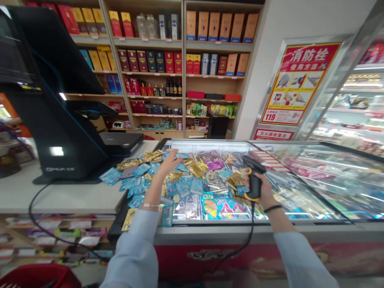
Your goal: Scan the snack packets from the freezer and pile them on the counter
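Sleeves: pale blue, left (132, 252) and right (300, 260), bottom of frame.
Basket: red (36, 276), lower left corner.
Left hand (169, 163): open, fingers spread, over packets; contact unclear. Bracelet (150, 205) on wrist.
Right hand (264, 193): closed around scanner. Black band (272, 208) on wrist.
Scanner (254, 180): black and yellow, head tilted up-left, over packets. Cord (251, 230) runs down past freezer front.
Packets (195, 186): blue, gold, purple foil, heaped mid-frame in chest freezer (240, 233); some spill onto counter (60, 200).
Terminal (60, 136): black POS unit, left, on counter.
Shelves (153, 44): boxes, bottles, top centre.
Poster (300, 84): red and yellow, upper right, beside display fridge (345, 116).
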`<state>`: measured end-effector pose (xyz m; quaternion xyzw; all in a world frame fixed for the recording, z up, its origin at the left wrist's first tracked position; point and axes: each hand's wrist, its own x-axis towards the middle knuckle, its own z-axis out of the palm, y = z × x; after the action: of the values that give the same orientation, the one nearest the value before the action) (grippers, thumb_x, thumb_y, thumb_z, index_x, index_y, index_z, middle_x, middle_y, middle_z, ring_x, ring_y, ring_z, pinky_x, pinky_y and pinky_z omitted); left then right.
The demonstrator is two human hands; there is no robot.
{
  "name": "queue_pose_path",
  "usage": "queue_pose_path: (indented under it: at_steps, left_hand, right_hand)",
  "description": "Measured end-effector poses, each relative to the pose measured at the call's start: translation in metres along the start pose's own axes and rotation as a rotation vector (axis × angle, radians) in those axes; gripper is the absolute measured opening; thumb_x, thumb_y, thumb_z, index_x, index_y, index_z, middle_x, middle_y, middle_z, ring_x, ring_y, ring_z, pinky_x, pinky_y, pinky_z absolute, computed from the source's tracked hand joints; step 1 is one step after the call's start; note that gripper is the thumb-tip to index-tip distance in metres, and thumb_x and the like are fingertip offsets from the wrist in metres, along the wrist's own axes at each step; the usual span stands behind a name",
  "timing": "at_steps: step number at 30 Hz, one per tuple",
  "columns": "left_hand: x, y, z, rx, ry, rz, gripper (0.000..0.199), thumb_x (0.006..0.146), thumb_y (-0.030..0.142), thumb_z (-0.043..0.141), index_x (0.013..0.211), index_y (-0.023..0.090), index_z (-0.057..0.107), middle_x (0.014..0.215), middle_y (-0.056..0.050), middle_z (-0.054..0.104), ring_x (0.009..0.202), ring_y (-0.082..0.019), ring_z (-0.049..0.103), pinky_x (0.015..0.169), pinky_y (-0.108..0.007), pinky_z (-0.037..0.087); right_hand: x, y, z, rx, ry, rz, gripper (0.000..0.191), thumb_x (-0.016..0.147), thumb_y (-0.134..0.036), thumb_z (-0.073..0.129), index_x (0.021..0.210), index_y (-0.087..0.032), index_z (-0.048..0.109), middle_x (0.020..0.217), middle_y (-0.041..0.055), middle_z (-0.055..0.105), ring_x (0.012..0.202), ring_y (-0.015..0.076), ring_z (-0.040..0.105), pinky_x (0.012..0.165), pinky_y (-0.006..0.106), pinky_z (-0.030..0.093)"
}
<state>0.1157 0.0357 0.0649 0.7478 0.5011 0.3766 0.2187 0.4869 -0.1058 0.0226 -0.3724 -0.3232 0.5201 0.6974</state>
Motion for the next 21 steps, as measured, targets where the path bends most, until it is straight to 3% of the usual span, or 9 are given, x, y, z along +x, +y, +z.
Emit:
queue_pose_path:
  at_steps: [4, 8, 11, 15, 21]
  left_hand:
    - [-0.003, -0.041, -0.016, 0.124, 0.131, -0.073, 0.04, 0.09, 0.025, 0.043, 0.128, 0.014, 0.049, 0.135, -0.012, 0.057, 0.118, -0.021, 0.058, 0.103, -0.038, 0.044]
    - [-0.011, -0.072, -0.006, 0.288, 0.21, -0.135, 0.038, 0.088, 0.013, 0.036, 0.122, 0.013, 0.052, 0.128, -0.012, 0.061, 0.121, -0.02, 0.056, 0.104, -0.036, 0.043]
    - [-0.015, -0.084, 0.005, 0.426, 0.191, -0.163, 0.042, 0.086, 0.007, 0.035, 0.124, 0.014, 0.052, 0.126, -0.012, 0.062, 0.12, -0.019, 0.056, 0.103, -0.033, 0.042]
    - [-0.015, -0.089, 0.011, 0.591, 0.127, -0.187, 0.04, 0.089, 0.012, 0.038, 0.126, 0.014, 0.052, 0.121, -0.014, 0.065, 0.116, -0.022, 0.058, 0.099, -0.034, 0.042]
    - [-0.014, -0.089, 0.012, 0.676, 0.139, -0.169, 0.043, 0.093, 0.019, 0.036, 0.134, 0.009, 0.044, 0.12, -0.017, 0.062, 0.118, -0.025, 0.053, 0.101, -0.035, 0.038]
  right_hand:
    - [0.015, 0.027, 0.061, -0.029, -0.156, 0.041, 0.026, 0.07, -0.039, 0.061, 0.081, -0.016, 0.064, 0.059, 0.0017, 0.063, 0.039, 0.012, 0.051, 0.036, 0.022, 0.039]
    - [0.027, 0.061, 0.11, -0.081, -0.32, 0.095, 0.026, 0.071, -0.04, 0.062, 0.075, -0.014, 0.064, 0.051, 0.0031, 0.061, 0.038, 0.0135, 0.052, 0.035, 0.023, 0.039]
    - [0.032, 0.086, 0.134, -0.055, -0.394, 0.121, 0.028, 0.07, -0.039, 0.062, 0.082, -0.014, 0.065, 0.059, 0.0042, 0.066, 0.038, 0.0132, 0.053, 0.035, 0.023, 0.039]
    - [0.037, 0.115, 0.147, -0.02, -0.429, 0.175, 0.033, 0.069, -0.042, 0.064, 0.085, -0.013, 0.067, 0.061, 0.0042, 0.067, 0.037, 0.0123, 0.054, 0.034, 0.022, 0.04]
    - [0.041, 0.135, 0.137, -0.005, -0.463, 0.225, 0.03, 0.069, -0.04, 0.066, 0.081, -0.013, 0.064, 0.059, 0.0043, 0.066, 0.035, 0.013, 0.054, 0.032, 0.022, 0.039]
